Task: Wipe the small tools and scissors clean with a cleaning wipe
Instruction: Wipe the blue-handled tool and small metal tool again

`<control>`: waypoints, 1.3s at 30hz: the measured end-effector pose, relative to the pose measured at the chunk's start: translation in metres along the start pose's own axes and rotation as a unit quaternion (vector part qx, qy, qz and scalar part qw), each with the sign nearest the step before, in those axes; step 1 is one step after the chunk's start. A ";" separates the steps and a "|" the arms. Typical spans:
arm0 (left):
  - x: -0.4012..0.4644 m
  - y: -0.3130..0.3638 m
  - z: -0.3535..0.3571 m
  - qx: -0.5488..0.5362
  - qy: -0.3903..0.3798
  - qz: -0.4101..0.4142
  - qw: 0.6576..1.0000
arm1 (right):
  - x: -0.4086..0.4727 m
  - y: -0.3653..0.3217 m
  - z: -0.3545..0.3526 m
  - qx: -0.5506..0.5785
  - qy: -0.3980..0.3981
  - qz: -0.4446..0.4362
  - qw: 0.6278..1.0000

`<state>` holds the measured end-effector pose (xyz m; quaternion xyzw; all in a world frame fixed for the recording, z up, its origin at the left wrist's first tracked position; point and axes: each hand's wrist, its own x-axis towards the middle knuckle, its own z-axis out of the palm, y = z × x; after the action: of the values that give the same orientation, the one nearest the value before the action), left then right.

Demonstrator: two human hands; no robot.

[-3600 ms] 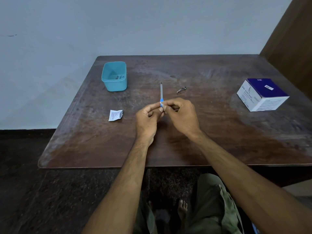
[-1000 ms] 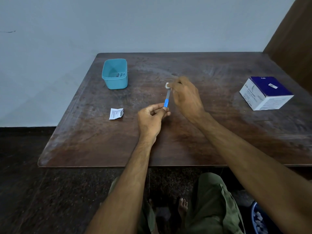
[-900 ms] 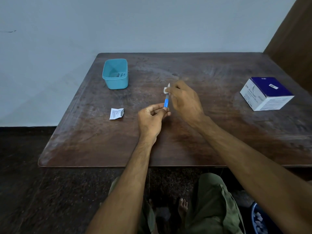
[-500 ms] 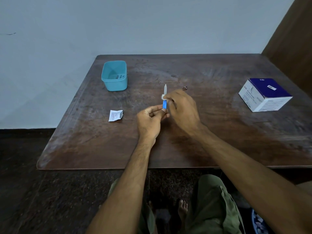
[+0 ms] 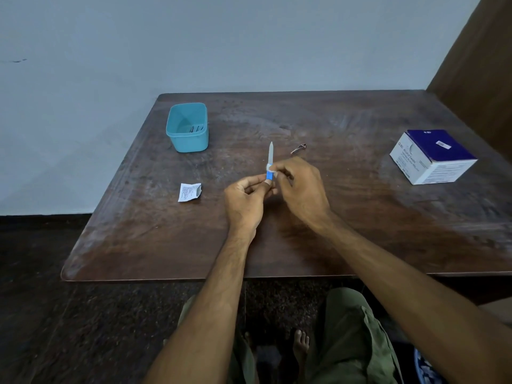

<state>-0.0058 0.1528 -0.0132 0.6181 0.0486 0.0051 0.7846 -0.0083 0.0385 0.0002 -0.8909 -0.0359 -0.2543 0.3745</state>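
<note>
- You sit at a dark brown wooden table (image 5: 360, 231) whose top is worn, with pale scuffed patches; its far edge meets a plain light grey-blue wall (image 5: 221, 45).
- To the right of the table a brown wooden panel (image 5: 479, 65) rises beside the wall, and under the near edge of the table the floor (image 5: 83, 328) is dark and speckled.
- Your left hand (image 5: 245, 200) hovers over the middle of the table and pinches the blue handle end of a slim nail file (image 5: 270, 159), which points away from you towards the wall.
- Your right hand (image 5: 300, 187) sits just right of the left, its fingers curled and pinching a small white cleaning wipe (image 5: 270, 169) against the file where the blue handle meets the pale blade.
- A small metal tool (image 5: 298, 148) lies on the table just beyond your right hand; you cannot tell from here what kind it is.
- A teal plastic tub (image 5: 188, 128) stands towards the far left of the table, with thin metal tools lying in its bottom.
- A torn white wipe wrapper (image 5: 189, 192) lies flat on the table left of your left hand.
- A blue and white box (image 5: 432, 156) stands near the right edge of the table.
</note>
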 end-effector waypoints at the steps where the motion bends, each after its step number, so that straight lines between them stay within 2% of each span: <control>1: 0.000 0.000 0.000 0.006 0.000 -0.001 1.000 | 0.005 0.000 -0.001 -0.013 0.005 0.003 1.000; 5: -0.002 0.002 0.000 0.007 0.006 -0.001 1.000 | 0.019 -0.005 0.000 -0.023 0.004 0.014 1.000; 9: -0.002 0.000 -0.001 -0.002 0.017 0.006 1.000 | -0.003 -0.006 0.003 -0.029 -0.017 -0.023 0.999; 15: -0.003 -0.001 0.001 0.024 0.010 0.013 1.000 | -0.001 -0.003 -0.005 -0.135 -0.030 -0.086 0.987; 22: 0.001 -0.006 0.000 0.081 0.046 0.020 0.995 | 0.002 -0.007 0.006 -0.292 -0.014 -0.198 0.936; 27: 0.001 -0.008 0.002 0.117 0.038 0.037 0.992 | 0.012 -0.001 -0.005 -0.358 -0.019 -0.229 0.905; 32: -0.002 -0.007 0.003 0.117 0.034 0.042 0.992 | 0.042 -0.002 -0.017 -0.372 -0.022 -0.199 0.907; 34: -0.001 -0.007 0.002 0.118 0.035 0.043 0.991 | 0.038 -0.002 -0.014 -0.355 -0.022 -0.215 0.909; 37: 0.001 -0.009 0.001 0.119 0.045 0.044 0.991 | 0.017 0.000 -0.002 -0.364 -0.035 -0.255 0.895; 39: 0.002 -0.009 0.001 0.121 0.044 0.041 0.991 | 0.015 0.002 -0.002 -0.369 -0.039 -0.251 0.894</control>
<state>-0.0044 0.1493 -0.0220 0.7091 0.0576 0.0585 0.7003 0.0042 0.0340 0.0074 -0.9356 -0.1770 -0.2998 -0.0589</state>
